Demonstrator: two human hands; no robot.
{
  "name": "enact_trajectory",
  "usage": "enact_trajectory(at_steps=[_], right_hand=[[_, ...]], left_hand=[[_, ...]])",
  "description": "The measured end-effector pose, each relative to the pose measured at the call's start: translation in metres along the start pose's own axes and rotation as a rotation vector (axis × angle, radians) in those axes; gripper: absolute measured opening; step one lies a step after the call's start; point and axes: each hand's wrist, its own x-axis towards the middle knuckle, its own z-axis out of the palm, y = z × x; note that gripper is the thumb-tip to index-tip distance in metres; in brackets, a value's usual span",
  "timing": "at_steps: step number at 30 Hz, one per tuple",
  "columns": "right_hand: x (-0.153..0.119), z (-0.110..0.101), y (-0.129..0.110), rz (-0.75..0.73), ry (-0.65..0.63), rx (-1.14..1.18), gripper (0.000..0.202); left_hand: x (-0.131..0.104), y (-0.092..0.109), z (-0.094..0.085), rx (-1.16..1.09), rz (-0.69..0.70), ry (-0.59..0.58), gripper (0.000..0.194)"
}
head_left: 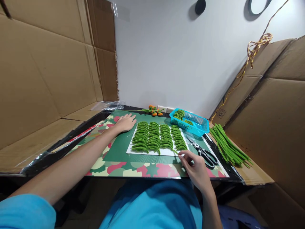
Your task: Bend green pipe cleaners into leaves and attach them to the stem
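Observation:
My left hand (pixel 126 122) lies flat on the green mat, fingers stretched out, beside the far left corner of a white sheet (pixel 130 149). On that sheet, short curved green fuzzy stems, which look like chenille stems (pixel 153 137), lie in several neat columns. At the near right corner of the sheet my right hand (pixel 194 163) pinches the end of one short green chenille stem (pixel 175 152) between thumb and fingertips. Black-handled scissors (pixel 203 152) lie with blades apart just right of the sheet, close to my right hand.
A blue plastic basket (pixel 202 125) with more short green pieces stands at the back right. Long green chenille stems (pixel 231 148) lie bundled at the far right. Orange flowers on a green stem (pixel 154 110) lie along the back. Cardboard walls (pixel 47 57) flank the table.

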Motion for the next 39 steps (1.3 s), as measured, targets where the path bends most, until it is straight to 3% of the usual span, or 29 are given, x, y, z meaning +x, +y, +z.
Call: enact_trajectory(at_steps=[11, 21, 29, 39], right_hand=[[-0.001, 0.000, -0.002, 0.003, -0.010, -0.003, 0.035], [-0.001, -0.001, -0.001, -0.011, -0.023, -0.038, 0.036], [0.000, 0.000, -0.001, -0.024, -0.003, -0.071, 0.037], [-0.001, -0.001, -0.003, -0.026, -0.010, -0.075, 0.038]], left_hand=[[-0.004, 0.004, -0.002, -0.040, -0.014, 0.026, 0.063], [-0.008, 0.002, -0.009, -0.102, -0.141, 0.185, 0.070], [0.008, -0.008, -0.004, -0.081, -0.189, 0.126, 0.067], [-0.001, -0.002, -0.008, -0.081, -0.174, 0.194, 0.061]])
